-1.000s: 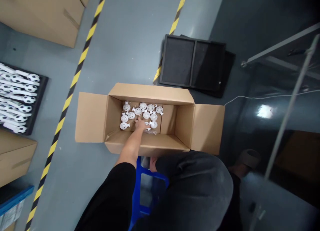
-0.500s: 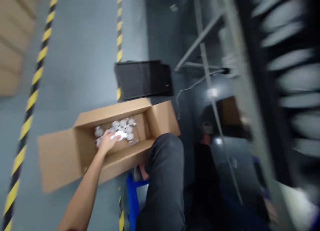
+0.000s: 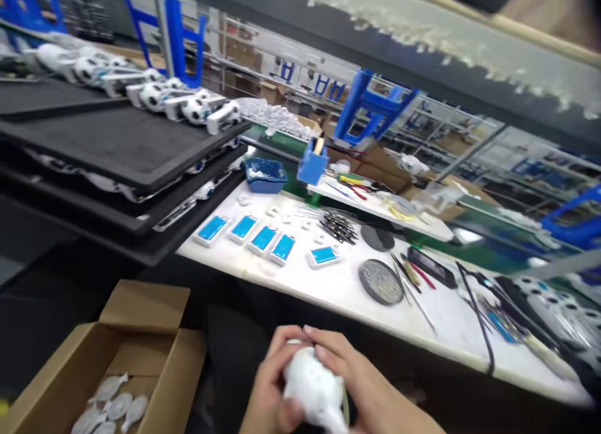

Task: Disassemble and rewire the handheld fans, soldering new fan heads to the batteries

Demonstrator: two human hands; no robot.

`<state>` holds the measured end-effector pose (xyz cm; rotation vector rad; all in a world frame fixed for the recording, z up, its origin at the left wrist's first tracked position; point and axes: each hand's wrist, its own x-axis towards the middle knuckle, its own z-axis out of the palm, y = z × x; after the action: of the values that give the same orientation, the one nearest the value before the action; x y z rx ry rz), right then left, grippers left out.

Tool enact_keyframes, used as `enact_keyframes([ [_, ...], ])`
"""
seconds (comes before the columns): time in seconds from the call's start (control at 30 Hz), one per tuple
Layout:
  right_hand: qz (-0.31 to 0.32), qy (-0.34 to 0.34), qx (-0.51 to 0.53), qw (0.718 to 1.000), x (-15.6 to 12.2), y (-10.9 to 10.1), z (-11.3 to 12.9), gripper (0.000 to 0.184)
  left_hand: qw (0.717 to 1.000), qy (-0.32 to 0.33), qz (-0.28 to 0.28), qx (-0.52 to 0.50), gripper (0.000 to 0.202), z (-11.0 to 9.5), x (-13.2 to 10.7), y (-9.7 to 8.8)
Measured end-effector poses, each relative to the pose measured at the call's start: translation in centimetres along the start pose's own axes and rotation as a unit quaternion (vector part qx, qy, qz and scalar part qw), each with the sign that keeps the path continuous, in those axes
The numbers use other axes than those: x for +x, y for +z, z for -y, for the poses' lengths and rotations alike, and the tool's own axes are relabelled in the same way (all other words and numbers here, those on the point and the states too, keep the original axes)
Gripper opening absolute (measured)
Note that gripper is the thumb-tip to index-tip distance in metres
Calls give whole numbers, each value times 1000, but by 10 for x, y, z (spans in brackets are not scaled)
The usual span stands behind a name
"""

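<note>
The left hand (image 3: pixel 272 381) and right hand (image 3: pixel 364 377) are cupping a white plastic piece (image 3: pixel 312 384), fingers wrapping closely around it, holding it below the near edge of the desk (image 3: pixel 357 296), just right of an open cardboard box (image 3: pixel 181 371) where matching white pieces (image 3: pixel 113 403) are lying.

A long white desk (image 3: pixel 300 290) runs across the room; beyond it stand brown cartons (image 3: pixel 375 161), blue frames (image 3: pixel 375 105) and metal shelves (image 3: pixel 436 118); a pale wall (image 3: pixel 267 39) closes off the far side, and even, bright light fills the room.
</note>
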<state>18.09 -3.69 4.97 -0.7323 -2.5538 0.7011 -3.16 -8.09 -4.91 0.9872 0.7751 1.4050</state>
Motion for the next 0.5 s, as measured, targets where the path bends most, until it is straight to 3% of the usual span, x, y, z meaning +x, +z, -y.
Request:
enact_keyframes([
  [0.03, -34, -7, 6, 999, -11, -10, -4, 90, 998, -17, 61, -13, 89, -2, 13, 26],
  [0.1, -91, -9, -1, 996, -36, -29, -15, 83, 990, -51, 130, -29, 84, -6, 36, 70],
  [0.2, -153, 17, -13, 988, -73, -52, -31, 73, 978, -98, 181, -40, 77, -9, 58, 115],
  [0.3, -257, 52, 39, 964, -97, -78, -47, 67, 970, -121, 202, -57, 75, -13, 75, 139],
  [0.4, -336, 110, 23, 935, -105, -130, -76, 70, 970, -132, 203, -29, 72, -35, 109, 150],
  [0.5, -333, 211, -77, 916, -101, -197, -113, 68, 978, -32, 166, 122, 67, -77, 163, 156],
])
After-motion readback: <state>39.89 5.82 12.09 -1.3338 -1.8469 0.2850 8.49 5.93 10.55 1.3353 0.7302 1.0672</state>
